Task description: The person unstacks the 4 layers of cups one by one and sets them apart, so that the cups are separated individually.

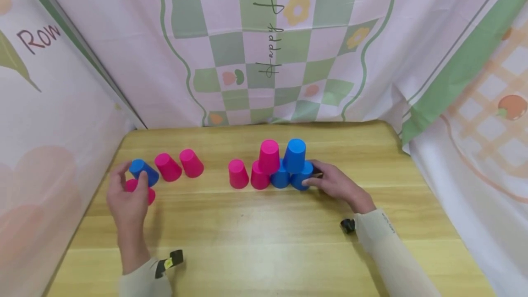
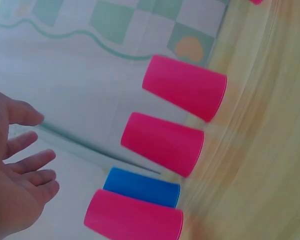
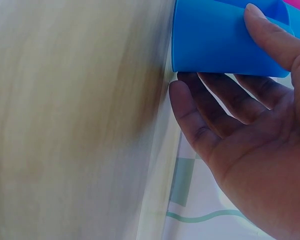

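My right hand [image 1: 336, 181] holds the lower blue cup [image 3: 225, 40] at the right end of the row, thumb on one side and fingers along the other. Beside it stands another blue cup [image 1: 280, 175], then a pink cup [image 1: 260, 177]. Upside down on this row rest a pink cup [image 1: 269, 157] and a blue cup [image 1: 294, 156]. At the far left, my left hand [image 1: 129, 200] hovers around a pink cup [image 2: 132, 215], partly hidden by it in the head view. The left wrist view shows that hand's loosely bent fingers apart from the cups.
A blue cup [image 1: 144, 172] stands just behind the left hand's pink cup. Two more pink cups, one nearer [image 1: 168, 167] and one farther right [image 1: 191, 163], follow. Another pink cup [image 1: 238, 174] ends the stacked row's left. Printed curtains [image 1: 231, 49] border the wooden table [image 1: 247, 242].
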The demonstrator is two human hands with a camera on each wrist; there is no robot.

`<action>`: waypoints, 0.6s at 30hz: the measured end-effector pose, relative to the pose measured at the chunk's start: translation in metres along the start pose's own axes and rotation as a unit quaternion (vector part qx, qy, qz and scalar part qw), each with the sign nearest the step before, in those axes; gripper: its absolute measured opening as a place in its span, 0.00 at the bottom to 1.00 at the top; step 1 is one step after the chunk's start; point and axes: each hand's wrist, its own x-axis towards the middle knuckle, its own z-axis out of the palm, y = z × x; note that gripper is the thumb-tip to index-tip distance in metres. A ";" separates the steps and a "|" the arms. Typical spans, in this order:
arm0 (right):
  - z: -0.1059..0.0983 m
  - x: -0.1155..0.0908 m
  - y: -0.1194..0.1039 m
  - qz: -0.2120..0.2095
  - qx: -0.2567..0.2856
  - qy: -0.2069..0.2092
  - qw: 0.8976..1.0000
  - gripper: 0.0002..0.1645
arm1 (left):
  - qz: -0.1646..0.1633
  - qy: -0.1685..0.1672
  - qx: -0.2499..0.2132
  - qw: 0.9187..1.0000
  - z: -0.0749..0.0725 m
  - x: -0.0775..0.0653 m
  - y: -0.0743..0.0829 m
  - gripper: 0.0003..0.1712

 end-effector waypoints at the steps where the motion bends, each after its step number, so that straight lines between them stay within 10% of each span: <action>1: 0.000 0.000 0.000 0.002 0.000 -0.001 1.000 0.36 | 0.002 -0.006 -0.006 1.000 0.002 -0.001 0.002 0.26; 18: 0.000 0.000 -0.003 -0.001 -0.002 0.001 1.000 0.32 | -0.011 -0.179 -0.021 0.984 0.057 -0.019 0.028 0.27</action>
